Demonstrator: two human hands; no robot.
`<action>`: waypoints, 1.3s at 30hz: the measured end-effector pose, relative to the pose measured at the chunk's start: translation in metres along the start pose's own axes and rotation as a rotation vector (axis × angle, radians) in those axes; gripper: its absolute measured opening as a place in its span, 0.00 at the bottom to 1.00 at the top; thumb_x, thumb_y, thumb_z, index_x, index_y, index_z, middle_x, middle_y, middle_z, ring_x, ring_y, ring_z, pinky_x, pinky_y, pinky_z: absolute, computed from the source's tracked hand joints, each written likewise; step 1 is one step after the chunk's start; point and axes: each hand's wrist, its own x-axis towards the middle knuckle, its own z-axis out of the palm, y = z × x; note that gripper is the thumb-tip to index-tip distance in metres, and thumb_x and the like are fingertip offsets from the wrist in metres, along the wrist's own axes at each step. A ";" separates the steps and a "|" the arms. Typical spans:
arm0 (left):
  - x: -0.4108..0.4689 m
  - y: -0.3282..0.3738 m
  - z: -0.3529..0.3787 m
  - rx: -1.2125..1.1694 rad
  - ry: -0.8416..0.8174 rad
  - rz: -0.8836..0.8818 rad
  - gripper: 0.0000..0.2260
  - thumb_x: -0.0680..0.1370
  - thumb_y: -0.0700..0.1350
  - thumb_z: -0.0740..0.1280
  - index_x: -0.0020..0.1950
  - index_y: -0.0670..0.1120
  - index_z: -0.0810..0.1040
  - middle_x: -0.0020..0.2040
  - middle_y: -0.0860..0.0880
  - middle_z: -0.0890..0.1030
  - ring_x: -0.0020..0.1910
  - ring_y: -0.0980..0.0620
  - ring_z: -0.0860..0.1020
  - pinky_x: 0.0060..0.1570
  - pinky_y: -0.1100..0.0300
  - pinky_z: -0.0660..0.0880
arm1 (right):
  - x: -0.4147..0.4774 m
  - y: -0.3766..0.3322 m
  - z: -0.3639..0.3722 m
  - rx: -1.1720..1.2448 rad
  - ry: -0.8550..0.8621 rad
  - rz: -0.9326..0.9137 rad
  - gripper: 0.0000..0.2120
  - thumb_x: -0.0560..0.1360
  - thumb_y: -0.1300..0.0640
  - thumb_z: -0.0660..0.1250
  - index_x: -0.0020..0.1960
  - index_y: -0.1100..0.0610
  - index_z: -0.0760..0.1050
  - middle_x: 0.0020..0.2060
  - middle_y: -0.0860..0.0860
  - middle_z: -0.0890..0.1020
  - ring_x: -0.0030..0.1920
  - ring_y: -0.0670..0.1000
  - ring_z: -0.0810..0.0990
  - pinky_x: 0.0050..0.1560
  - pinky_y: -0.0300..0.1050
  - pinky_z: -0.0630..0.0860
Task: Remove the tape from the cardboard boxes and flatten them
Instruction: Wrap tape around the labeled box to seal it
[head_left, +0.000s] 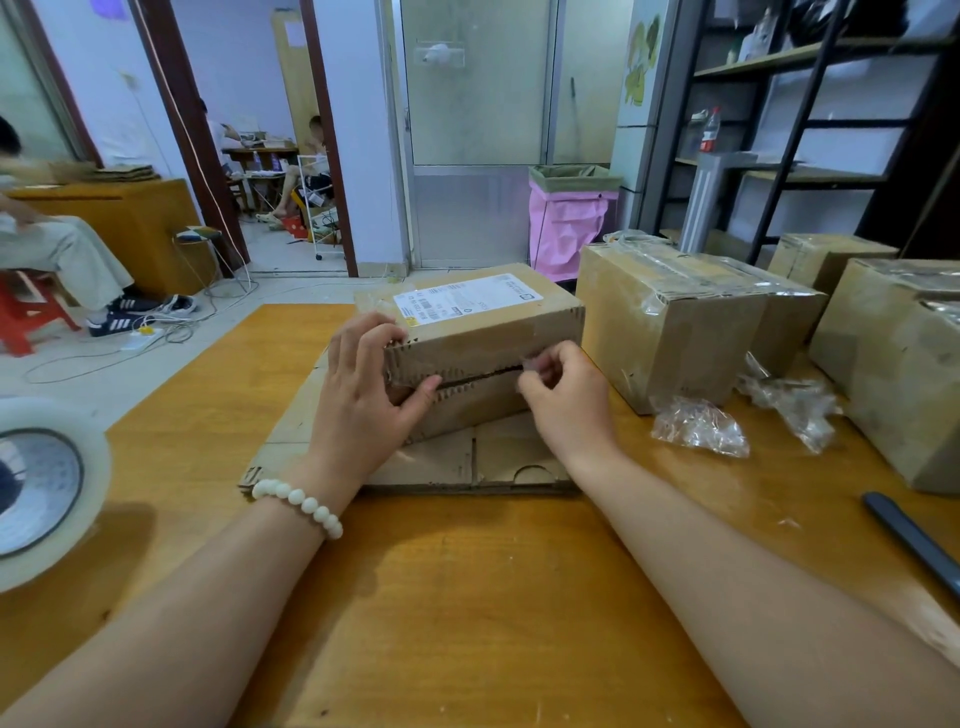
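A flat brown cardboard box (483, 332) with a white shipping label on top stands tilted on a flattened piece of cardboard (447, 462) on the orange table. My left hand (363, 395) grips the box's near left corner, thumb on the front seam. My right hand (566, 395) pinches a strip of clear tape (532, 364) at the front seam, where the flaps show a dark gap.
Taped boxes (670, 322) stand at the right, with another large one (893, 364) at the far right edge. Crumpled clear tape (698, 428) lies beside them. A tape roll (36, 488) sits at the left edge, a dark tool (914, 540) at the right. People sit in the background.
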 end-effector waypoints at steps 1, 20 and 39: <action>0.000 0.000 -0.001 0.008 -0.001 -0.010 0.19 0.74 0.52 0.66 0.59 0.46 0.65 0.60 0.46 0.66 0.59 0.44 0.68 0.62 0.60 0.64 | 0.000 -0.001 -0.001 0.016 0.024 0.010 0.06 0.75 0.62 0.64 0.42 0.56 0.68 0.35 0.49 0.71 0.34 0.46 0.68 0.31 0.29 0.66; 0.000 -0.008 -0.005 0.029 -0.009 -0.085 0.17 0.73 0.47 0.63 0.61 0.45 0.68 0.60 0.46 0.65 0.59 0.44 0.65 0.65 0.75 0.55 | -0.002 0.005 0.001 0.010 -0.201 -0.120 0.13 0.73 0.57 0.71 0.55 0.52 0.71 0.43 0.45 0.75 0.44 0.42 0.74 0.43 0.26 0.70; 0.000 -0.007 -0.005 0.047 -0.036 -0.074 0.17 0.74 0.48 0.63 0.60 0.46 0.68 0.60 0.46 0.66 0.59 0.43 0.67 0.65 0.72 0.57 | -0.004 0.002 0.001 0.024 -0.104 -0.042 0.14 0.73 0.61 0.71 0.51 0.54 0.66 0.42 0.47 0.72 0.40 0.43 0.73 0.38 0.27 0.70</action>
